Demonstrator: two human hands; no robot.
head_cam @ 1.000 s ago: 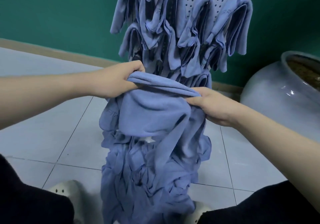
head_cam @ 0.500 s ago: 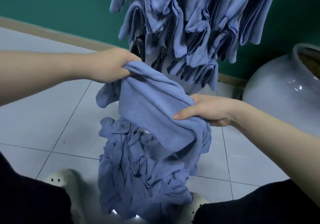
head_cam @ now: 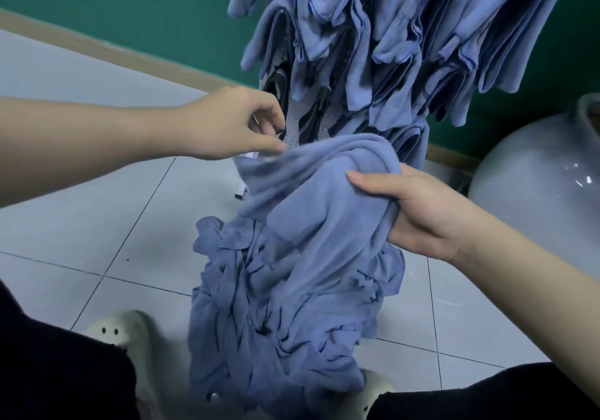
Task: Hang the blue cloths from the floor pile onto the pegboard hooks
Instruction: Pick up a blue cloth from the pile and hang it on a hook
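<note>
On the tiled floor (head_cam: 97, 211) near the person's knees lies the pile of blue cloths (head_cam: 276, 338), crumpled and still sizeable, so the task looks well under way but not finished. The right hand (head_cam: 418, 215) grips one lifted cloth (head_cam: 311, 198) at its right side, thumb over the top and fingers curled beneath, holding it clear of the pile, probably so an edge can be found. The left hand (head_cam: 233, 124) hovers just above the cloth's far-left fold, thumb and forefinger close together and bent; whether they pinch cloth or anything else I cannot tell. Just beyond, the pegboard (head_cam: 292, 133) is nearly buried under hung cloths (head_cam: 406, 46), draped in folds from hooks hidden beneath them. A free hook seems likeliest low on the left, where bare board shows. A pale round jar (head_cam: 535, 192) stands far right.
</note>
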